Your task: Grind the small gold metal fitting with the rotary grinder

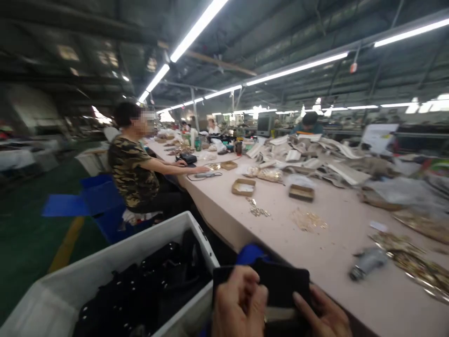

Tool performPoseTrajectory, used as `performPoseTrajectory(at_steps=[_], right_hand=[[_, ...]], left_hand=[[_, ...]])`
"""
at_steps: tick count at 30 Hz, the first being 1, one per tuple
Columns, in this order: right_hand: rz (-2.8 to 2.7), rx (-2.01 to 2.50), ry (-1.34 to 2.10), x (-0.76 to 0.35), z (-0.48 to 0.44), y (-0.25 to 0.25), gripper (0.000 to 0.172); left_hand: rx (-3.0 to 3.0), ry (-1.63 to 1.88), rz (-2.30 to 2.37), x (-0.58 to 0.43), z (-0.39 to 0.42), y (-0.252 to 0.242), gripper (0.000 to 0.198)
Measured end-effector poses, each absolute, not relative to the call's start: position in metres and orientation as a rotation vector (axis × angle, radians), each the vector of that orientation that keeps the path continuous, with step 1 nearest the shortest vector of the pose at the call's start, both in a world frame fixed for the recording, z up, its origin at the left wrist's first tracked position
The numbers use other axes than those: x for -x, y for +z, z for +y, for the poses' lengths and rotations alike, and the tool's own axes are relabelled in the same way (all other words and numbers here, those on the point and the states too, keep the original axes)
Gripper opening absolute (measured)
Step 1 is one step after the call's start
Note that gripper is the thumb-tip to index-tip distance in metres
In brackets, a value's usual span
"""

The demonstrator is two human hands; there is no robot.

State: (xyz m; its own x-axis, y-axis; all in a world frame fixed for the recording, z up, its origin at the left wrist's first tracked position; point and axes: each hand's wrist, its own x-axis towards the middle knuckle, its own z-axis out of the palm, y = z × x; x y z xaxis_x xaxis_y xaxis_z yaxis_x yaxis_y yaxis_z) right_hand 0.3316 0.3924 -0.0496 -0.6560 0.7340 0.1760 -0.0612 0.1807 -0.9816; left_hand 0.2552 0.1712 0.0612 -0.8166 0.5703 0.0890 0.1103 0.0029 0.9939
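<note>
A black flat piece, perhaps part of a bag, is up in front of me by the table's near edge, with a pale strip along its lower part. My right hand grips its right side, thumb on the near face and fingers behind. Over its left part is my left hand, fingers curled in toward the thumb; whatever they may hold is hidden. To the left, a white plastic bin contains many black pieces with shiny metal studs.
On the long table lie small cardboard boxes, metal rings, gold fittings, a grey cylindrical tool and a heap of beige strips. A co-worker in camouflage sits at the left, hands on the table.
</note>
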Motion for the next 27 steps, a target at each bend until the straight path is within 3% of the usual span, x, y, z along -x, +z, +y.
performPoseTrajectory(at_steps=[3, 8, 22, 27], right_hand=[[-1.779, 0.637, 1.642, -0.353, 0.386, -0.047, 0.048], [-1.714, 0.597, 1.601, -0.343, 0.376, -0.044, 0.046], [-1.623, 0.719, 1.643, -0.345, 0.383, -0.052, 0.053], [-1.549, 0.774, 1.485, -0.341, 0.375, -0.058, 0.053]], left_hand=[[-0.437, 2.004, 1.941, -0.258, 0.194, 0.064, 0.054], [-0.138, 2.078, 1.532, -0.242, 0.218, 0.075, 0.077], [-0.294, 2.199, 1.666, -0.249, 0.236, 0.051, 0.038], [-0.138, 2.255, 1.719, -0.274, 0.245, 0.037, 0.048]])
